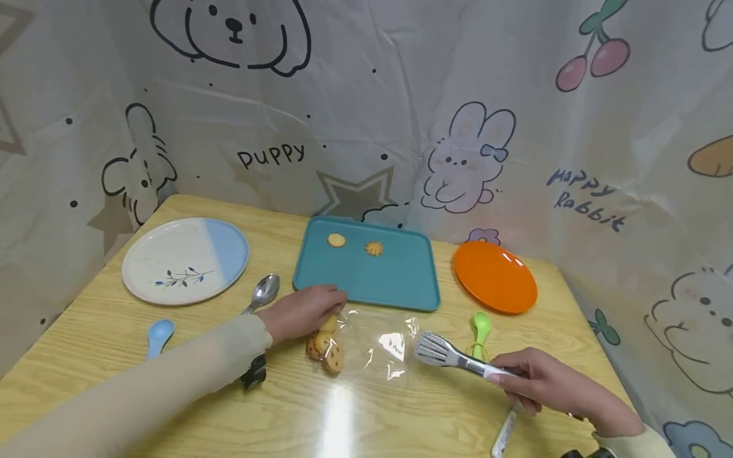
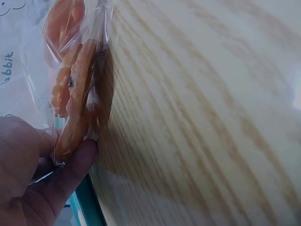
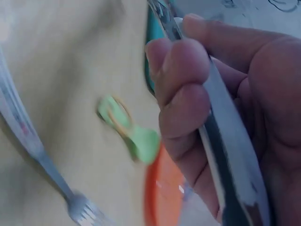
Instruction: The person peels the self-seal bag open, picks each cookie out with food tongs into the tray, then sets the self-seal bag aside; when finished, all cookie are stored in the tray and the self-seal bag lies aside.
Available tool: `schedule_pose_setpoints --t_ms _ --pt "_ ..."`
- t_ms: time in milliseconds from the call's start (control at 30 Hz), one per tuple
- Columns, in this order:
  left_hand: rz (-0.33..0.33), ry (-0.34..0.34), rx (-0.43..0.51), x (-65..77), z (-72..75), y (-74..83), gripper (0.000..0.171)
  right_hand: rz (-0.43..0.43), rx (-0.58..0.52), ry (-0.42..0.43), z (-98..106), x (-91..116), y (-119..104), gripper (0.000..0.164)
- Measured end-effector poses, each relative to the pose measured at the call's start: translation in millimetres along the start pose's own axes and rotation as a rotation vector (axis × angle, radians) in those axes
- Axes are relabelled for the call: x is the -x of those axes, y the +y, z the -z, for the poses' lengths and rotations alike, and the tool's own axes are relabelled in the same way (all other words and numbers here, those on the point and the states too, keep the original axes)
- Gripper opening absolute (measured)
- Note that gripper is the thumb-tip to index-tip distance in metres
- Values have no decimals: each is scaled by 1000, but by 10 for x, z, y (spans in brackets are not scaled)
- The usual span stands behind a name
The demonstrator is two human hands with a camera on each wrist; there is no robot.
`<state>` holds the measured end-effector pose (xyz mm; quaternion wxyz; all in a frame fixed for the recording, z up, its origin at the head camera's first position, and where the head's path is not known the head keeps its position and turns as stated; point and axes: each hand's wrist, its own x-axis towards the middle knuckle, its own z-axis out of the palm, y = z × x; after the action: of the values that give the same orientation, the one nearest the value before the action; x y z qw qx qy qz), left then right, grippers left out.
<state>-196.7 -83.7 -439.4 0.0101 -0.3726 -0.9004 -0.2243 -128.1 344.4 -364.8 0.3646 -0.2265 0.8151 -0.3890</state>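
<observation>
My left hand (image 1: 302, 312) pinches one end of a clear plastic bag (image 1: 375, 346) near the tray's front edge. Several cookies (image 1: 325, 351) lie bunched in the bag at that end, and the left wrist view shows thumb and fingers against the cookies (image 2: 75, 89). In my right hand (image 1: 544, 381) is a pair of metal tongs (image 1: 438, 350), gripped by the handle (image 3: 235, 146), its slotted head pointing left toward the bag. A teal tray (image 1: 366, 280) behind the bag bears an oval cookie (image 1: 336, 240) and a flower-shaped cookie (image 1: 374, 248).
At the left stand a white and blue plate (image 1: 183, 254), a metal spoon (image 1: 266, 290) and a blue spoon (image 1: 160, 334). An orange plate (image 1: 495, 277) and a green spoon (image 1: 481, 326) lie at the right. Below my right hand is a fork (image 3: 44, 162). A printed curtain hangs behind.
</observation>
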Motion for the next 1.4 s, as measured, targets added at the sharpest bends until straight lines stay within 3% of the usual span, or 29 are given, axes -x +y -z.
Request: schedule_pose_setpoints --t_ms 300,633,967,1400 --pt "5 -8 4 14 -34 -4 9 85 -18 -85 -243 -496 -17 31" --pt "33 -18 -11 15 5 18 10 138 1 -163 -323 -990 -150 30" --pt "37 -27 -17 -22 8 19 10 117 -26 -242 -324 -1144 -153 30" --pt "26 -18 -5 -18 -4 4 8 132 -104 -285 -287 -1117 -176 29"
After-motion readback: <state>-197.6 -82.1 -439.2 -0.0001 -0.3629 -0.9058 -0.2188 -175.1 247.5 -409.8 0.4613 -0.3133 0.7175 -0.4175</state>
